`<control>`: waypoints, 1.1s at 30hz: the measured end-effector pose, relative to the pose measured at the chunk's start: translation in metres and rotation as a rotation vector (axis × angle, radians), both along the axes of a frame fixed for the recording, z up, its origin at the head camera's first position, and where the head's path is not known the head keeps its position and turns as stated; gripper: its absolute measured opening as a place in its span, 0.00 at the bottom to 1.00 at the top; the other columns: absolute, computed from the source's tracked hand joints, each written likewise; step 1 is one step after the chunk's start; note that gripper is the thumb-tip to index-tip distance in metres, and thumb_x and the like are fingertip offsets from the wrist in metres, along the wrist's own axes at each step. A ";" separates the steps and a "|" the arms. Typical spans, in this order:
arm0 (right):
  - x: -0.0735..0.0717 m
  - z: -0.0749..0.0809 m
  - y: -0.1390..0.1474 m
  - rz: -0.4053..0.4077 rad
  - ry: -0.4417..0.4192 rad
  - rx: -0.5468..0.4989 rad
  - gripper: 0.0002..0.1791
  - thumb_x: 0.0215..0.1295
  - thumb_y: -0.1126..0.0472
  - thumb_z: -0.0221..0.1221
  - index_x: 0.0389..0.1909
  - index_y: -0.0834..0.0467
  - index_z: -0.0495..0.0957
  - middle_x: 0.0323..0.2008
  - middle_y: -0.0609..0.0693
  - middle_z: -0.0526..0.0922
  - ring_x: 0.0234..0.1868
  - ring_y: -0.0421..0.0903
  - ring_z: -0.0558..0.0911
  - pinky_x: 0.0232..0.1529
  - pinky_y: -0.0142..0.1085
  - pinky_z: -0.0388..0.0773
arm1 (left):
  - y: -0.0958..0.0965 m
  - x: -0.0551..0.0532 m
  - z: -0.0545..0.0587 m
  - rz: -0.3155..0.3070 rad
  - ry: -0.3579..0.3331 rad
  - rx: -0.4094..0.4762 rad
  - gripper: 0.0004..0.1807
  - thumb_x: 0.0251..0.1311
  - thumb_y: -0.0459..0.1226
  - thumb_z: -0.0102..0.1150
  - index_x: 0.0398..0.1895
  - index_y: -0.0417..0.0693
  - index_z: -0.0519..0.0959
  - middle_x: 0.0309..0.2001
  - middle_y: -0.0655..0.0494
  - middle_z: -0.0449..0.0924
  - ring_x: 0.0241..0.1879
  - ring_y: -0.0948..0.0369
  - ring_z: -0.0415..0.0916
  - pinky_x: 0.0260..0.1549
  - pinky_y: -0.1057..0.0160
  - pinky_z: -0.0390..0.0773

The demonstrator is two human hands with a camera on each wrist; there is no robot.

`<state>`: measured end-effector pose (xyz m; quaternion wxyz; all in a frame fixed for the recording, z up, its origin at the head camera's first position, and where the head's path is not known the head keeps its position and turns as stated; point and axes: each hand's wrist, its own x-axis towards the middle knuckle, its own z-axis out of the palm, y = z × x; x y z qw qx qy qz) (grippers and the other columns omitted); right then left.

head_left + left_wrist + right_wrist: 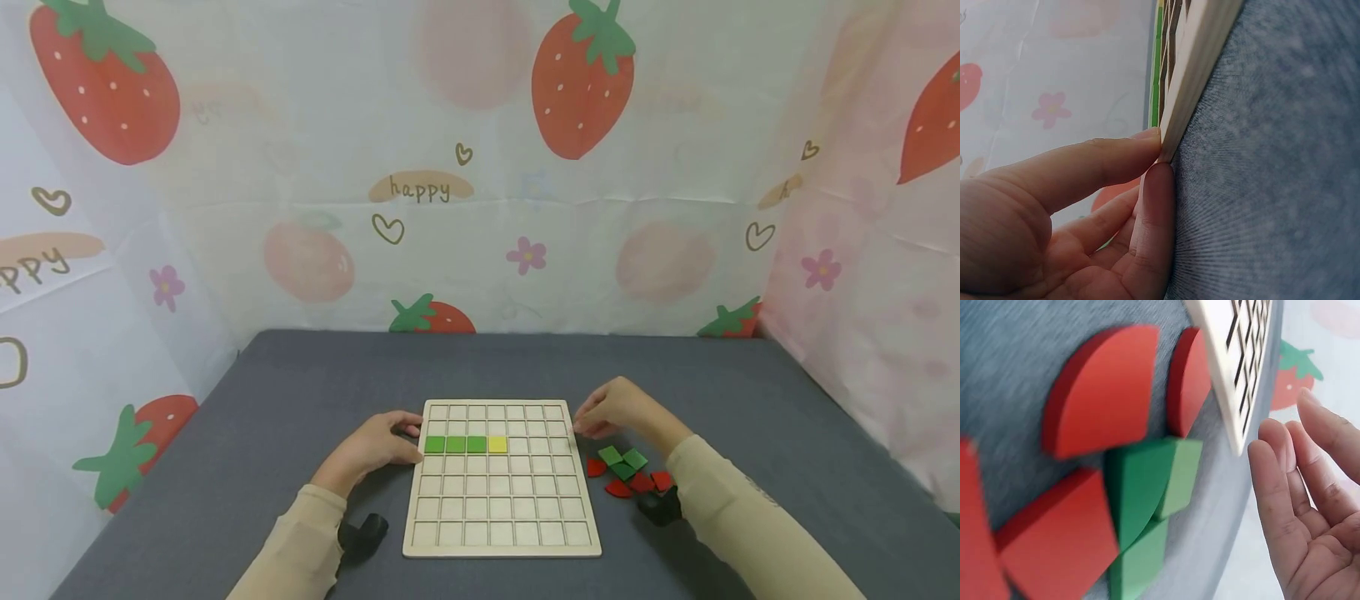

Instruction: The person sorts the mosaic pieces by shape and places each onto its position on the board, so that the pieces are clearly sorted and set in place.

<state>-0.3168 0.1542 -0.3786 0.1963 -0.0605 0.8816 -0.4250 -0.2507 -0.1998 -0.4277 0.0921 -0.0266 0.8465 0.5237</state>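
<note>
A pale wooden grid board (pixel 502 507) lies flat on the dark table. In its second row from the far side sit three green squares (pixel 455 444) and one yellow square (pixel 497 444), starting at the left edge. My left hand (pixel 378 440) rests against the board's left side; in the left wrist view the thumb (pixel 1110 161) and a finger touch its edge. My right hand (pixel 618 407) is beside the board's upper right edge, fingers loosely bent with nothing between them. Red pieces (pixel 1110 394) with curved sides and green pieces (pixel 1141 481) lie near it.
Loose pieces form a small pile right of the board, close to the right sleeve (pixel 735 500). A grey cloth (pixel 337 367) covers the table. Printed curtains (pixel 450 267) with strawberries stand behind and at both sides. Black wrist devices (pixel 363 537) hang under both forearms.
</note>
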 end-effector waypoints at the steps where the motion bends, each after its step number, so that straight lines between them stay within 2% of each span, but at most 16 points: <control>1: 0.000 0.000 0.002 0.001 -0.001 0.002 0.10 0.56 0.64 0.71 0.38 0.65 0.87 0.32 0.53 0.89 0.32 0.43 0.86 0.40 0.40 0.85 | 0.000 0.000 0.000 0.000 0.000 -0.001 0.35 0.50 0.24 0.68 0.65 0.35 0.72 0.51 0.43 0.74 0.40 0.58 0.76 0.40 0.58 0.81; 9: 0.002 -0.002 0.016 -0.014 0.003 0.027 0.13 0.55 0.63 0.72 0.40 0.65 0.87 0.38 0.53 0.89 0.33 0.42 0.85 0.41 0.40 0.85 | 0.000 0.000 0.000 0.003 0.001 0.002 0.34 0.50 0.24 0.68 0.65 0.34 0.72 0.51 0.42 0.74 0.40 0.57 0.77 0.40 0.58 0.81; 13: 0.002 -0.004 0.021 -0.021 0.006 0.041 0.14 0.55 0.63 0.72 0.41 0.65 0.87 0.38 0.53 0.88 0.33 0.42 0.85 0.40 0.39 0.85 | 0.000 0.000 -0.001 0.001 0.004 0.000 0.34 0.50 0.25 0.68 0.65 0.35 0.72 0.51 0.42 0.74 0.40 0.57 0.77 0.41 0.58 0.81; 17: 0.003 -0.005 0.027 -0.008 0.018 0.060 0.13 0.55 0.62 0.72 0.40 0.65 0.87 0.37 0.52 0.88 0.33 0.42 0.85 0.41 0.39 0.85 | -0.001 0.001 0.000 -0.002 0.000 0.001 0.34 0.51 0.25 0.68 0.65 0.35 0.71 0.51 0.43 0.74 0.40 0.57 0.77 0.41 0.58 0.81; 24: 0.003 -0.008 0.034 0.007 0.022 0.107 0.13 0.54 0.62 0.72 0.40 0.64 0.87 0.43 0.55 0.87 0.35 0.42 0.84 0.42 0.40 0.84 | 0.000 0.001 0.001 0.005 -0.005 0.013 0.33 0.51 0.24 0.67 0.65 0.34 0.72 0.51 0.43 0.74 0.39 0.58 0.76 0.41 0.59 0.81; 33: 0.004 -0.012 0.040 0.044 0.009 0.148 0.12 0.52 0.64 0.73 0.38 0.64 0.88 0.38 0.51 0.89 0.34 0.40 0.84 0.42 0.38 0.84 | 0.001 0.001 0.001 0.012 0.003 -0.001 0.34 0.50 0.24 0.68 0.64 0.34 0.72 0.51 0.42 0.74 0.40 0.57 0.77 0.40 0.58 0.81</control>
